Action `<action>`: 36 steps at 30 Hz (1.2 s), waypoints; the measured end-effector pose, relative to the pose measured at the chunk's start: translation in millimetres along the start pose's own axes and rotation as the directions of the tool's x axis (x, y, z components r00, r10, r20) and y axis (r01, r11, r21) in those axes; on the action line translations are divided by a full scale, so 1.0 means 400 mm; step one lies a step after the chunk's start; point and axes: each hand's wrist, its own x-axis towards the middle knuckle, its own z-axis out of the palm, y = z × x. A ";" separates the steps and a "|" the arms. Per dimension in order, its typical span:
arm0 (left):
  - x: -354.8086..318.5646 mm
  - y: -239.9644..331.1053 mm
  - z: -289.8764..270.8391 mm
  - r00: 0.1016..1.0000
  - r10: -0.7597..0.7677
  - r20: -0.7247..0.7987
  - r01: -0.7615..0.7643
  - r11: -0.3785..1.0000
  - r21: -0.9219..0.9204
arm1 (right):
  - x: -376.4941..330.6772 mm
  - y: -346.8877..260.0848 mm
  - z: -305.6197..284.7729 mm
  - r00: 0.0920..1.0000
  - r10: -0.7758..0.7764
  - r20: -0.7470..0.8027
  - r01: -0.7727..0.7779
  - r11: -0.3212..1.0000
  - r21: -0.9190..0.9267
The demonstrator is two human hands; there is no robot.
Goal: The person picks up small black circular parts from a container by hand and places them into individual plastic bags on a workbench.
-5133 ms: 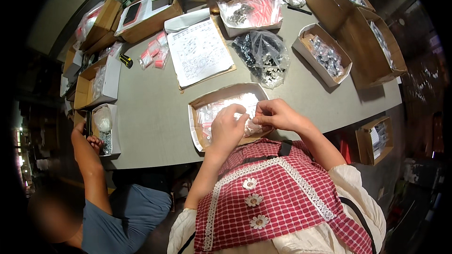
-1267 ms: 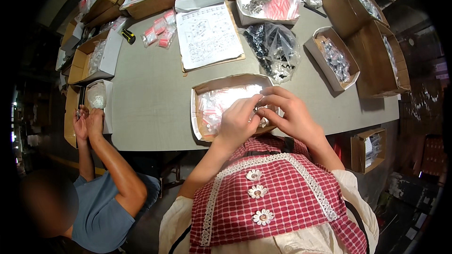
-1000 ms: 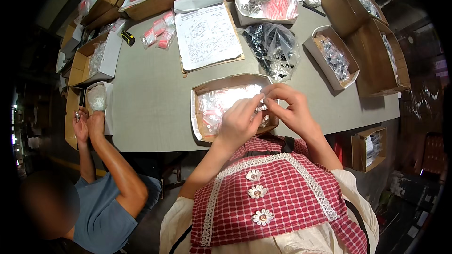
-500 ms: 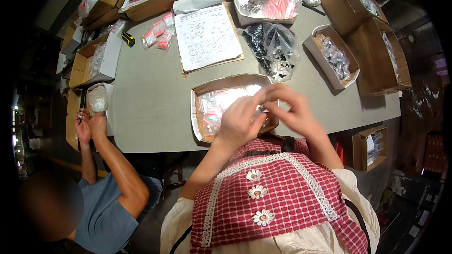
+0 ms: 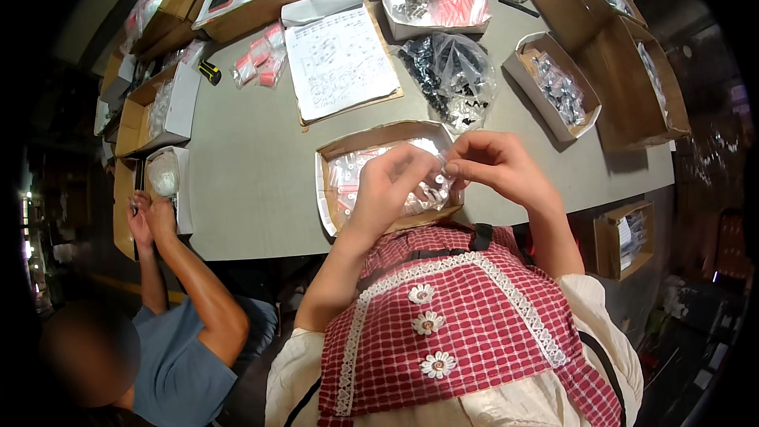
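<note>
Over the near white cardboard box, both my hands are pinched close together at a small clear plastic bag with small parts in it. My left hand has thumb and fingers closed at the bag's upper left; its fingertips are partly hidden. On the right, my right hand pinches the bag's upper edge between thumb and forefinger. Several clear bags with red strips and small pale parts lie inside the box beneath.
Beyond the box lie a printed sheet, a clear bag of black parts and a box of red-striped bags. A box of metal parts is at right. At left, a co-worker's hands work at another box.
My hands, blurred and overlapping before, now sit steadier and slightly apart, with the small bag showing between them. The whole view has shifted a little.
</note>
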 end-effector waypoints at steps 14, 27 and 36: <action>0.008 -0.002 -0.002 0.993 -0.098 0.058 0.095 0.994 0.053 | 0.006 0.028 0.004 0.992 0.029 0.120 -0.049 0.984 0.170; -0.012 -0.020 0.029 0.997 0.048 -0.067 -0.038 0.988 0.148 | -0.001 0.086 0.014 0.987 0.039 0.157 -0.074 0.972 0.223; 0.048 -0.142 -0.005 0.964 0.121 -0.239 0.103 0.655 0.748 | -0.006 0.146 -0.141 0.728 -0.125 -0.674 0.417 0.861 0.291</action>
